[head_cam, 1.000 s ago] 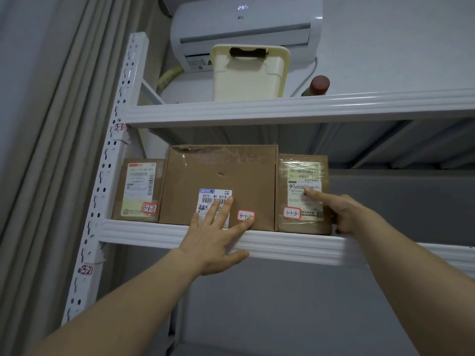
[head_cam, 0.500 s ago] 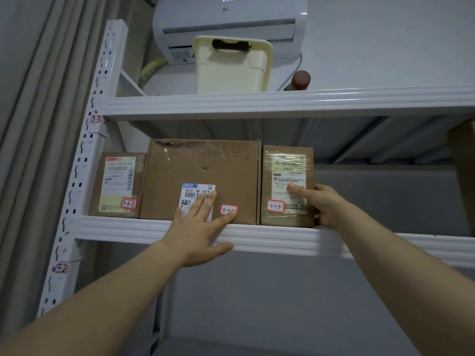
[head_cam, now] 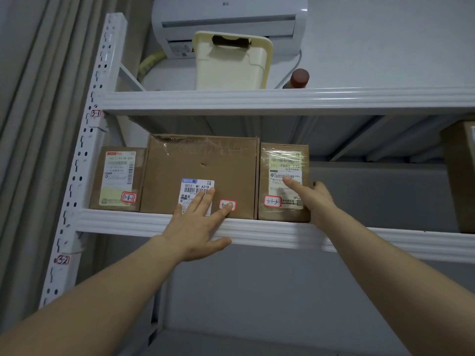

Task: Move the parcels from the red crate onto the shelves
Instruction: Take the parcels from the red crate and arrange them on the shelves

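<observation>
Cream bin [head_cam: 231, 65], red-capped bottle [head_cam: 299, 77], air conditioner [head_cam: 231, 14], grey curtain [head_cam: 38, 124]

Shelf [head_cam: 372, 242] lies open between right parcel [head_cam: 277, 160] and far-right box [head_cam: 460, 181].

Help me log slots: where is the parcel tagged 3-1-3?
Head view: the 3-1-3 parcel stands on the shelf, right of the large box, gripped by the right hand.
</observation>
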The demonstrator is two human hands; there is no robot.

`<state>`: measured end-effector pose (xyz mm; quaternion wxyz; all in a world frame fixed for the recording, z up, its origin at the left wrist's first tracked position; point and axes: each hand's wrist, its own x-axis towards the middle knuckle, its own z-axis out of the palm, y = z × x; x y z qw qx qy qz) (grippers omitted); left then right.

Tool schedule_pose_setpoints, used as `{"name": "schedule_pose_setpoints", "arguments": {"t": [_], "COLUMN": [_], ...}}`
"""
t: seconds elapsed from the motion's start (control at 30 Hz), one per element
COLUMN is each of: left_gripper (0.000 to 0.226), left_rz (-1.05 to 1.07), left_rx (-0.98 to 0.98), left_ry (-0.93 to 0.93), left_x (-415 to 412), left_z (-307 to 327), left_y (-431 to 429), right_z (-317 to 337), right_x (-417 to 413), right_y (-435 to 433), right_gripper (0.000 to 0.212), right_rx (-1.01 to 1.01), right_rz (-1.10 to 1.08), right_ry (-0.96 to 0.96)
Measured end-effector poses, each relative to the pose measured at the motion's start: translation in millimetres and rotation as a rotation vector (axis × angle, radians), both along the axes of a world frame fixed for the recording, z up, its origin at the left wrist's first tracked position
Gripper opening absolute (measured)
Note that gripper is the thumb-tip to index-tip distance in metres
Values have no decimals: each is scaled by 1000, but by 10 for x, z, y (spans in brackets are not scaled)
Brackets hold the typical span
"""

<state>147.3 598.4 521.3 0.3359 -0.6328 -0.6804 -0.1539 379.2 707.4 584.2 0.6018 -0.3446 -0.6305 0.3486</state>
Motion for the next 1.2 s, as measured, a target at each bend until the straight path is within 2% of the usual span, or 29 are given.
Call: {"name": "schedule_pose_setpoints", "arguments": {"t": [0.03,0.1,0.13,0.2,0.33,0.4,0.5,0.6,0.73,0.93,1.03,1.2], "left_gripper": [80,77,77,78,79,76,75,79,78,78,72,69], "left_rz": [3,2,0,-11,-10,7,90,241,453,815,905,1038], "left_rx": [-3,6,16,46,141,162,133,34,-68,-198,-177,-172], "left_ry": [-4,-10,-14,-26,-47,-84,-156,-307,-535,-804,-909,-1025], "left_x": [12,32,47,58,38,-5,-133,-322,-545,-702,-747,-872], "left_z": [1,-7,-14,-57,-271,-456,-883,-1498,-2460,-3534,-3855,-4285], "left_y": [-21,-61,-84,-134,-341,-519,-853,-1263,-1988,-3223,-3810,-4651], "right_z": [-24,-112,-178,-362,-895,-1206,-1710,-2265,-3013,-3962,-4262,-4605], "right_x": [-20,-85,-141,-308,-726,-932,-1217,-1512,-1884,-2333,-2474,-2774], "right_y": [-51,-224,-332,-567,-865,-994,-1187,-1442,-1982,-2949,-3437,-4128], "right_gripper": [107,74,63,60,65,64,68,75,82,88,89,86], "right_rx": [82,351,490,668,854,862,754,625,528,467,479,517], "right_rz": [-125,-364,-415,-377,-139,4,214,416,638,966,1077,1134], "right_ry": [-27,-92,-114,-160,-363,-422,-479,-603,-879,-1077,-1144,-1246]}}
